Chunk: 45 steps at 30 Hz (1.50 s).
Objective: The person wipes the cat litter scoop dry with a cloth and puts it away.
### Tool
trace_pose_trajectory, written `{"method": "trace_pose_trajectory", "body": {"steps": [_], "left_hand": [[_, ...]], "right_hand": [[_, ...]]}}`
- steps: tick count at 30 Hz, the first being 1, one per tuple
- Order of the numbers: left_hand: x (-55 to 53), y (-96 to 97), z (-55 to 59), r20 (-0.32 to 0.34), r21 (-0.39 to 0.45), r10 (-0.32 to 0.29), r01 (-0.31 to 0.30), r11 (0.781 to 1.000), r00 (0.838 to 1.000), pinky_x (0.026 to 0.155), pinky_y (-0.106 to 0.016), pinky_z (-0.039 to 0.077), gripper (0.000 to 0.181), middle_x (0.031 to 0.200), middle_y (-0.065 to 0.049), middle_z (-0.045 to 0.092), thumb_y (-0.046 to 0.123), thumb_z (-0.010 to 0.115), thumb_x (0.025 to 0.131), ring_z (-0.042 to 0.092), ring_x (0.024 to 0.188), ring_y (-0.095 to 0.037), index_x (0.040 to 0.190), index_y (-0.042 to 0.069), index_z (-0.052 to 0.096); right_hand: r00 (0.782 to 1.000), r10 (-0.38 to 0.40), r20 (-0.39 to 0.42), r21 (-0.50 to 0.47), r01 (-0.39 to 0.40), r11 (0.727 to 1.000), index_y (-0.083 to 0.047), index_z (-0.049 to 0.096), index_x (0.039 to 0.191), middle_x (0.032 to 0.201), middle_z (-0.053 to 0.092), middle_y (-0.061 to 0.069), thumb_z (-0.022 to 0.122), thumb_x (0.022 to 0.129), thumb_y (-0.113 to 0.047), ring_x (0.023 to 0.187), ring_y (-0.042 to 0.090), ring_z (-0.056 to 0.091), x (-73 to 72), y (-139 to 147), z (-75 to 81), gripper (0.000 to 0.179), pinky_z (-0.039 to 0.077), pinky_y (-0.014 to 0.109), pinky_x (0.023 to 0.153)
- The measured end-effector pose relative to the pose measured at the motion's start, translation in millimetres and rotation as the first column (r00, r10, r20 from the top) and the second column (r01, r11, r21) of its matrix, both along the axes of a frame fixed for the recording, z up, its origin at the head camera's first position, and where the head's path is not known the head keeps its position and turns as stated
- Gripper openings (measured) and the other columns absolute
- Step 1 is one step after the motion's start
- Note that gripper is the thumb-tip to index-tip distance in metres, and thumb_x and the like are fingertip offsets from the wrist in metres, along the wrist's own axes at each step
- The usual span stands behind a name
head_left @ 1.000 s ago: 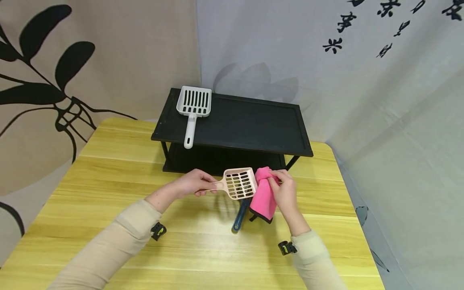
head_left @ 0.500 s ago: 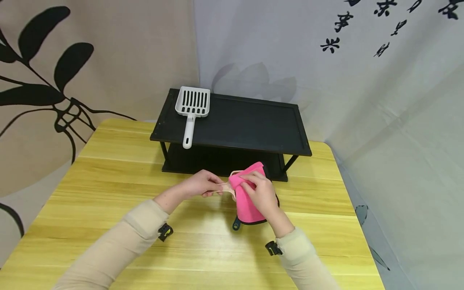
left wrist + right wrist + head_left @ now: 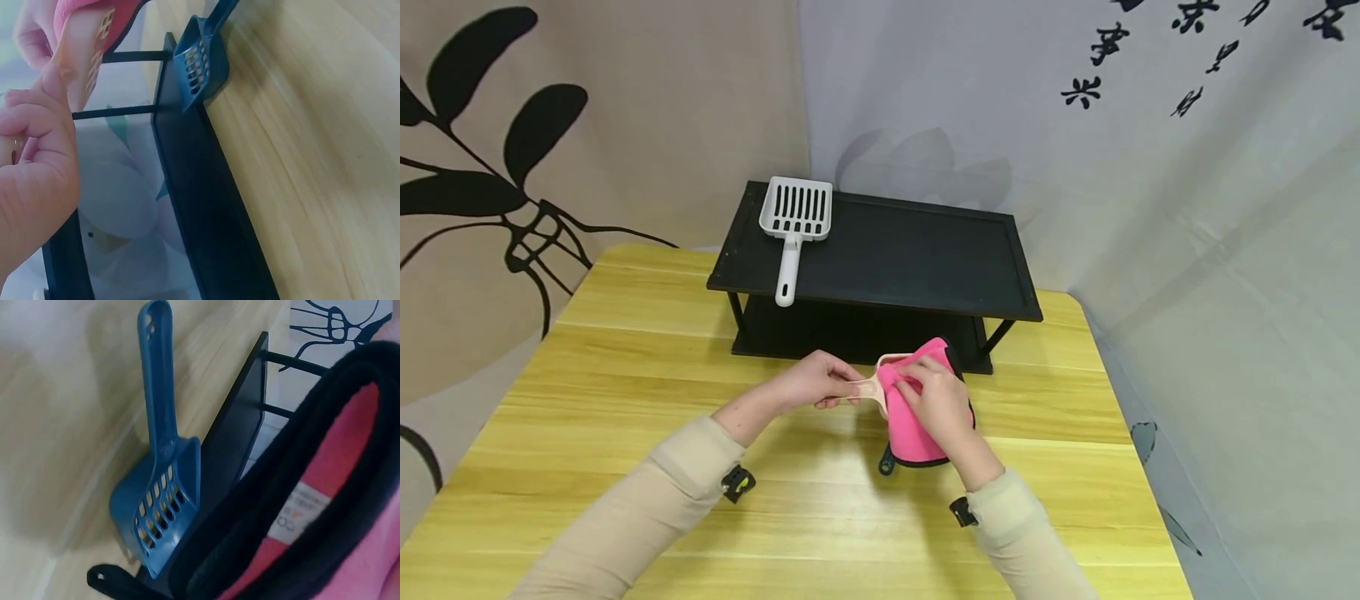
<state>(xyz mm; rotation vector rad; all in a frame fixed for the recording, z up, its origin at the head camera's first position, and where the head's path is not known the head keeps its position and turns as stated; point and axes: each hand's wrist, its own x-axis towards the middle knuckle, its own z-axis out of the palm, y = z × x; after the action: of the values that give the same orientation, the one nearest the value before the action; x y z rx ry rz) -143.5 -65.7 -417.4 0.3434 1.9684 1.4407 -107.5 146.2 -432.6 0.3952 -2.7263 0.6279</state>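
Observation:
My left hand [image 3: 811, 383] grips the handle of a beige slotted litter scoop [image 3: 871, 390], held level above the table. Over the scoop's head lies a pink cloth [image 3: 913, 433] with black edging, so most of the slots are hidden from above. My right hand [image 3: 938, 398] pinches the cloth against the scoop. In the right wrist view the cloth's black hem [image 3: 350, 369] curves open, and a white label [image 3: 299, 512] shows inside. Below, a blue litter scoop [image 3: 164, 494] lies on the table, its head against the rack's lower shelf; the cloth covers most of it in the head view.
A black two-tier rack [image 3: 925, 254] stands at the back of the wooden table [image 3: 820, 517]. On its top shelf, at the left, lies a white litter scoop [image 3: 796, 208], handle towards me. Printed fabric [image 3: 925, 83] hangs behind the table.
The cloth has moved left from beside the scoop to over its head, carried by my right hand. My left hand has shifted slightly right with the scoop. Between the last two frames little differs.

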Motion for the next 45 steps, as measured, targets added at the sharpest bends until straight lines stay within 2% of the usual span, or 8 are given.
{"method": "trace_pose_trajectory", "body": {"steps": [12,17,22,27,31,34,39,45], "left_hand": [[-1.0,-6.8,1.5,-0.017,0.027,-0.018,0.018,0.999,1.0,0.044,-0.018,0.031,0.024,0.074,-0.002,0.068,0.009,0.06,0.09,0.041,0.046,-0.005,0.109,-0.004,0.066],[-2.1,-14.7,0.1,-0.013,0.036,-0.021,0.021,0.999,1.0,0.045,-0.019,0.031,0.026,0.078,-0.004,0.07,0.01,0.06,0.089,0.041,0.046,-0.005,0.11,-0.005,0.065],[-4.3,-28.1,-2.5,0.041,0.041,0.005,-0.006,0.999,0.999,0.046,-0.018,0.03,0.028,0.078,0.0,0.069,0.01,0.06,0.09,0.04,0.047,-0.005,0.112,-0.006,0.063],[-5.9,-37.8,-2.1,0.07,0.031,0.006,-0.008,0.999,0.998,0.046,-0.018,0.029,0.029,0.076,0.001,0.068,0.011,0.059,0.09,0.04,0.047,-0.004,0.112,-0.008,0.062],[-6.4,-34.0,-2.8,0.063,0.015,-0.03,0.029,0.999,0.998,0.045,-0.018,0.029,0.028,0.073,0.003,0.066,0.011,0.058,0.09,0.039,0.045,-0.004,0.11,-0.008,0.063],[-5.6,-26.3,-2.0,0.042,-0.006,-0.047,0.048,0.999,0.998,0.045,-0.018,0.03,0.025,0.07,0.004,0.065,0.01,0.058,0.091,0.038,0.045,-0.004,0.107,-0.007,0.064],[-3.3,-11.3,3.0,-0.021,-0.061,-0.066,0.065,0.996,0.998,0.044,-0.019,0.029,0.019,0.065,0.005,0.062,0.011,0.06,0.089,0.038,0.044,-0.006,0.099,-0.003,0.069],[-0.8,-2.6,8.1,-0.05,-0.077,-0.046,0.042,0.996,0.998,0.042,-0.019,0.025,0.016,0.064,0.003,0.062,0.012,0.063,0.088,0.038,0.044,-0.007,0.094,-0.001,0.071]], "right_hand": [[0.994,0.069,-0.083,0.135,-0.057,0.989,-0.013,0.076,0.089,0.085,0.063,0.002,0.075,0.077,-0.009,0.08,0.018,0.062,-4.2,21.6,5.7,0.013,0.053,0.033,0.059],[0.993,0.04,-0.109,0.061,-0.034,0.998,-0.008,0.074,0.087,0.082,0.059,0.006,0.074,0.077,-0.003,0.075,0.02,0.06,-5.1,32.6,6.6,0.012,0.053,0.032,0.063],[0.999,-0.033,-0.042,-0.055,0.03,0.998,-0.003,0.072,0.093,0.086,0.059,0.012,0.071,0.079,-0.001,0.076,0.024,0.061,-5.3,42.3,18.4,0.014,0.055,0.036,0.069],[0.994,-0.106,-0.009,-0.089,0.105,0.991,-0.003,0.071,0.098,0.09,0.06,0.013,0.07,0.081,-0.003,0.079,0.026,0.062,-8.2,47.3,34.5,0.017,0.056,0.038,0.072],[0.993,-0.103,-0.05,-0.123,0.097,0.988,-0.006,0.073,0.098,0.089,0.061,0.01,0.071,0.081,-0.004,0.078,0.023,0.062,-10.0,37.0,39.0,0.018,0.055,0.035,0.067],[0.995,-0.053,-0.081,-0.133,0.042,0.99,-0.007,0.073,0.096,0.088,0.061,0.008,0.071,0.08,-0.004,0.077,0.021,0.061,-10.9,22.9,34.9,0.017,0.052,0.032,0.064],[0.995,0.05,-0.087,0.003,-0.05,0.999,-0.013,0.073,0.094,0.091,0.063,0.003,0.072,0.08,-0.009,0.078,0.017,0.062,-12.6,3.6,19.8,0.015,0.051,0.03,0.057],[0.994,0.051,-0.094,0.168,-0.034,0.985,-0.016,0.07,0.096,0.097,0.065,0.0,0.074,0.077,-0.009,0.088,0.018,0.063,-15.1,-1.3,7.4,0.021,0.054,0.033,0.062]]}}
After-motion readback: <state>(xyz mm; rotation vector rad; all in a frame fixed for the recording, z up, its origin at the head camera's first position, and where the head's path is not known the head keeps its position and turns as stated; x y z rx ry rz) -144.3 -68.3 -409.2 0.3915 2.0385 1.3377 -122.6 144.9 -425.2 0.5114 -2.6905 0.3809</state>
